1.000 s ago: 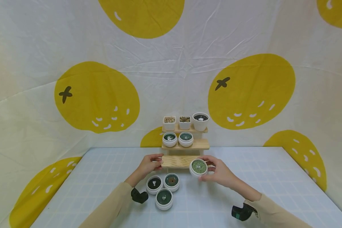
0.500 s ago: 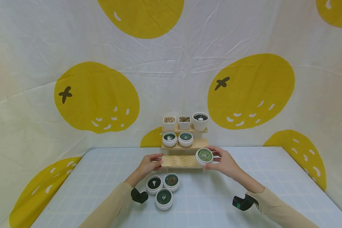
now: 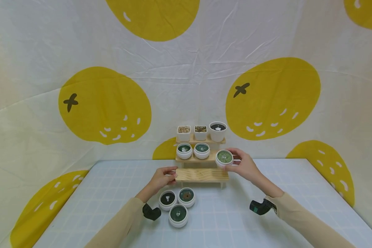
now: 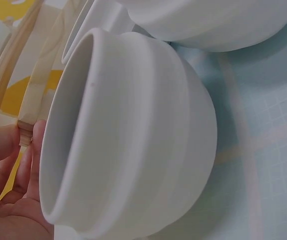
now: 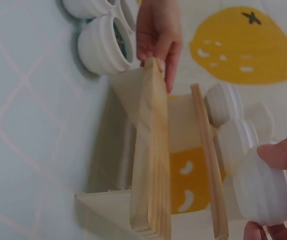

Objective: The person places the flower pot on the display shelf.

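Note:
My right hand [image 3: 244,166] grips a round white pot [image 3: 224,158] with a speckled green top. It holds the pot at the right end of the middle step of a wooden tiered stand [image 3: 201,175]; whether the pot touches the board I cannot tell. In the right wrist view the thumb and fingers hold the pot [image 5: 263,192] by its sides. My left hand [image 3: 161,177] pinches the left end of the lowest board [image 4: 27,127] between thumb and fingers. Two round white pots [image 3: 184,151] with dark green tops sit on the middle step beside the held one.
On the top step stand two square pots [image 3: 184,133] with pebbly tops and a taller round pot [image 3: 218,132]. Several things aside, three round white pots [image 3: 178,216] cluster on the table before the stand, close to the left wrist. A lemon-print cloth [image 3: 186,69] hangs behind.
My right hand has lifted the green-topped pot up and back, from in front of the lowest board to the middle step. The left hand has stayed on the board's end.

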`<state>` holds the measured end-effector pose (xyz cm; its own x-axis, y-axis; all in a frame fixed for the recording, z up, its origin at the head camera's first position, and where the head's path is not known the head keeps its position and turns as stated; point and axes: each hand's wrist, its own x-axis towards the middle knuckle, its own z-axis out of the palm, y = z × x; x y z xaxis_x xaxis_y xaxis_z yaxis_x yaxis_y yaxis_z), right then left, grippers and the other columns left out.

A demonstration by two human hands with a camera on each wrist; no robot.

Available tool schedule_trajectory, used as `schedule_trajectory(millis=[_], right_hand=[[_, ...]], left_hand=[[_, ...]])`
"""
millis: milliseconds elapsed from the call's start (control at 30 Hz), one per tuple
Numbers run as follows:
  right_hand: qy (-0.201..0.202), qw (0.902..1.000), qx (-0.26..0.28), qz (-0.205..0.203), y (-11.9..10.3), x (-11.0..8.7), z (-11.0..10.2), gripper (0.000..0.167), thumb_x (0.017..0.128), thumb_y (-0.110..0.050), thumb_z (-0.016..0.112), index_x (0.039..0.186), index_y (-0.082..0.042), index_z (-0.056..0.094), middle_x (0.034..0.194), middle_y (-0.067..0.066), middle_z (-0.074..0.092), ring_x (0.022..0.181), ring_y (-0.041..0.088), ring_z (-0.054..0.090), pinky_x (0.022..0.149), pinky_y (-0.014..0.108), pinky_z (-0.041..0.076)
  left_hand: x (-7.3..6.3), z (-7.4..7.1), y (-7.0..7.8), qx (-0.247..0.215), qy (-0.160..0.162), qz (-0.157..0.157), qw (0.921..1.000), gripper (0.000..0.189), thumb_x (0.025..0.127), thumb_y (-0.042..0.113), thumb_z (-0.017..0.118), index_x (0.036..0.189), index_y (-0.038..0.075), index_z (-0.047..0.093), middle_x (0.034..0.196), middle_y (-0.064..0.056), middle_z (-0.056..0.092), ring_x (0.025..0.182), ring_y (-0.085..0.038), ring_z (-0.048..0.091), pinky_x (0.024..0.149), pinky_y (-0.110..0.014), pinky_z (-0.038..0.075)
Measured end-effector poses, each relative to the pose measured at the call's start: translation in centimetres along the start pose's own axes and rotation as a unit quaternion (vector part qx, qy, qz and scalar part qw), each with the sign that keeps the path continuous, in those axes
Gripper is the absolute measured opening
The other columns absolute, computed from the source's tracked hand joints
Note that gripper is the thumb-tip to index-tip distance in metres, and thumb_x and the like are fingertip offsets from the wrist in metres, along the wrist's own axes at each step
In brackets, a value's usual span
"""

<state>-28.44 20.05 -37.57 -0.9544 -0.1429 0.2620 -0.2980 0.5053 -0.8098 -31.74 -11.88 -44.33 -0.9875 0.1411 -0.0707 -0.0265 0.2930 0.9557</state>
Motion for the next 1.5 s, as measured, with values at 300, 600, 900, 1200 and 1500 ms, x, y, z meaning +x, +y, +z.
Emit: schedule_trajectory(millis=[300, 600, 900, 1200, 1500], right_hand=[[0.019, 0.9996, 0.003, 0.023, 0.6, 1.4, 0.1, 0.067, 0.077, -0.016, 0.079, 0.135, -0.003, 0.047, 0.131, 0.02, 0.055, 0.111, 0.035, 0.057, 0.096, 0.046, 0.053], [0.022, 0.9994, 0.01, 0.023, 1.2, 2.1, 0.3, 0.067, 0.078, -0.014, 0.079, 0.134, 0.0, 0.048, 0.13, 0.023, 0.054, 0.111, 0.036, 0.057, 0.095, 0.045, 0.053], [0.024, 0.9991, 0.01, 0.035, 1.6, 2.5, 0.6, 0.067, 0.079, -0.014, 0.077, 0.137, -0.001, 0.047, 0.132, 0.023, 0.052, 0.111, 0.037, 0.057, 0.094, 0.045, 0.054], [0.034, 0.9974, 0.034, 0.053, 1.2, 2.5, 0.9, 0.067, 0.081, -0.016, 0.076, 0.138, -0.001, 0.045, 0.134, 0.023, 0.052, 0.116, 0.037, 0.055, 0.096, 0.044, 0.053], [0.046, 0.9969, 0.031, 0.057, 1.2, 2.7, 1.0, 0.067, 0.08, -0.017, 0.077, 0.138, -0.002, 0.047, 0.133, 0.022, 0.053, 0.115, 0.037, 0.055, 0.094, 0.043, 0.054]], left_hand=[[0.2, 0.0, -0.1, 0.008, -0.001, -0.005, 1.0, 0.038, 0.09, 0.003, 0.063, 0.127, 0.001, 0.061, 0.107, -0.017, 0.063, 0.074, -0.012, 0.062, 0.07, -0.028, 0.06], [0.4, 0.1, -0.2, -0.003, -0.001, 0.0, 1.0, 0.037, 0.089, 0.0, 0.062, 0.126, 0.0, 0.061, 0.104, -0.016, 0.064, 0.073, -0.011, 0.061, 0.069, -0.028, 0.06], [0.2, 0.1, -0.2, 0.005, -0.002, 0.003, 1.0, 0.036, 0.09, 0.001, 0.062, 0.126, 0.0, 0.061, 0.104, -0.016, 0.063, 0.073, -0.011, 0.061, 0.068, -0.027, 0.06], [0.1, 0.1, -0.2, 0.004, -0.002, -0.002, 1.0, 0.036, 0.09, 0.0, 0.062, 0.126, 0.0, 0.061, 0.104, -0.016, 0.063, 0.07, -0.011, 0.061, 0.068, -0.027, 0.06], [0.1, 0.0, 0.0, 0.0, -0.004, 0.0, 1.0, 0.036, 0.09, 0.001, 0.061, 0.127, -0.001, 0.061, 0.104, -0.016, 0.063, 0.069, -0.01, 0.061, 0.07, -0.028, 0.06]])
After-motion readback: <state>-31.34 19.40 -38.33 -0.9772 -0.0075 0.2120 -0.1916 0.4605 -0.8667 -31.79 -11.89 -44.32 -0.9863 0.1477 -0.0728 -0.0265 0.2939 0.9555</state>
